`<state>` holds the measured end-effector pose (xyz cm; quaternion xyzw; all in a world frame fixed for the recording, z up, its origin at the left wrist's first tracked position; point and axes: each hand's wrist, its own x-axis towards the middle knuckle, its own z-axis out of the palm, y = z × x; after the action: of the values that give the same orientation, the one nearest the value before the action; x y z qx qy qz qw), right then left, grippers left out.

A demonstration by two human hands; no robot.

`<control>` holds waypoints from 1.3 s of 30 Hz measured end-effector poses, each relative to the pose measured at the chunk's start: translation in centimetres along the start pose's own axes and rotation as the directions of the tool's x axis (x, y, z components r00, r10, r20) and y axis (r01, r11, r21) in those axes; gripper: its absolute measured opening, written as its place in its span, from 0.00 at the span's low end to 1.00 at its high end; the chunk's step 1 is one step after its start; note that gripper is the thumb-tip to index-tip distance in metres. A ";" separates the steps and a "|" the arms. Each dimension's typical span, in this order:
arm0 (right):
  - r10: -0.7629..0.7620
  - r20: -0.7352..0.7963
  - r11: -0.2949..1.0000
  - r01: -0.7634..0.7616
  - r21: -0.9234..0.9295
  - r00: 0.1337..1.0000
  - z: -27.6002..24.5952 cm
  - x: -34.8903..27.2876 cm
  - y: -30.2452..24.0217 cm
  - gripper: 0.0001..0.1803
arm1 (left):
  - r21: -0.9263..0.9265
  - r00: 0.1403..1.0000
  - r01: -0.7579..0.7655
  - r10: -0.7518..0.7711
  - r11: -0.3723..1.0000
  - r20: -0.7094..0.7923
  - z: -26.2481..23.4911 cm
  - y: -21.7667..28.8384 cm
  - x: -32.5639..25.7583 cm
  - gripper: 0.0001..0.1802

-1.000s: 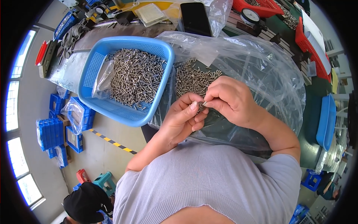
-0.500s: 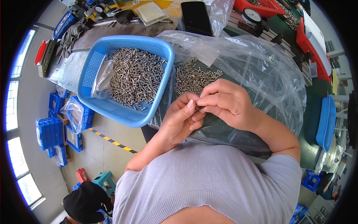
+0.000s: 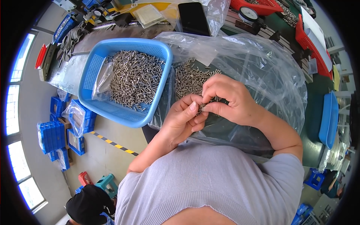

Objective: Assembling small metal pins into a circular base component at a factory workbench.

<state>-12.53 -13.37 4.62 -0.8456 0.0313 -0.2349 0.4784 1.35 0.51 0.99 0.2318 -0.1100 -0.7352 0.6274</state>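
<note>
Little is changed since the earlier frame: a small metal screw is kept pinched between left hand and right hand over the clear bag. Light, stiff and slippery, it is best gripped by the shank.

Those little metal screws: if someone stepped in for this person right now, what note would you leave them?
Left hand: fingertips pinched on a small metal part, hard to make out.
Right hand: fingertips on the same part, both hands meeting above the clear plastic bag.
Things: a heap of loose screws lies in the bag; the blue basket to the left holds a larger heap of screws.
Done: many screws are in the basket.
Left: the heap in the bag; how many, I cannot tell.
</note>
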 end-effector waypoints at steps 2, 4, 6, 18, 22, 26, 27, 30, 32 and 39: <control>0.021 -0.020 0.998 -0.022 -0.060 1.000 -0.2 0.1 -0.2 0.10 | 0.013 1.000 -0.003 0.004 1.000 -0.012 -0.1 -0.1 0.0 0.14; 0.008 -0.027 0.998 -0.010 -0.062 1.000 -0.2 0.0 -0.3 0.09 | 0.024 1.000 -0.005 0.006 1.000 -0.023 -0.2 -0.2 0.0 0.14; -0.004 -0.032 0.998 0.002 -0.063 0.999 -0.6 0.0 -0.4 0.08 | 0.003 0.999 -0.033 0.033 0.999 -0.025 -0.2 -0.3 0.0 0.14; 0.229 0.162 0.873 -0.128 -0.471 0.960 -3.9 -0.3 0.8 0.09 | -0.033 0.998 -0.056 0.056 0.998 -0.004 -0.2 0.0 0.1 0.10; 0.242 0.195 0.864 -0.119 -0.490 0.950 -3.5 -0.3 0.9 0.10 | -0.038 0.999 -0.049 0.048 0.998 -0.011 -0.2 0.0 0.1 0.11; 0.221 0.181 0.834 -0.090 -0.544 0.958 -3.0 -0.3 0.7 0.08 | -0.043 0.999 -0.045 0.045 0.998 -0.012 -0.2 0.0 0.1 0.11; 0.202 0.180 0.822 -0.066 -0.566 0.963 -2.8 -0.3 0.7 0.06 | -0.042 0.999 -0.043 0.043 0.998 -0.012 -0.3 0.0 0.1 0.11; 0.157 0.183 0.777 -0.007 -0.629 0.971 -2.4 -0.5 0.6 0.04 | -0.036 0.999 -0.047 0.047 0.998 -0.014 -0.3 0.0 0.1 0.11; 0.131 0.187 0.742 0.028 -0.669 0.974 -2.2 -0.6 0.7 0.03 | -0.037 0.999 -0.049 0.048 0.998 -0.016 -0.2 0.0 0.1 0.11; 0.061 0.205 0.737 0.094 -0.669 0.977 -2.0 -0.7 0.9 0.03 | -0.038 0.999 -0.053 0.052 0.998 -0.015 -0.3 -0.1 0.1 0.11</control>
<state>-13.87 -15.21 4.49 -0.9816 0.0554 -0.1198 0.1377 1.43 0.45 0.67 0.2222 -0.0975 -0.7186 0.6517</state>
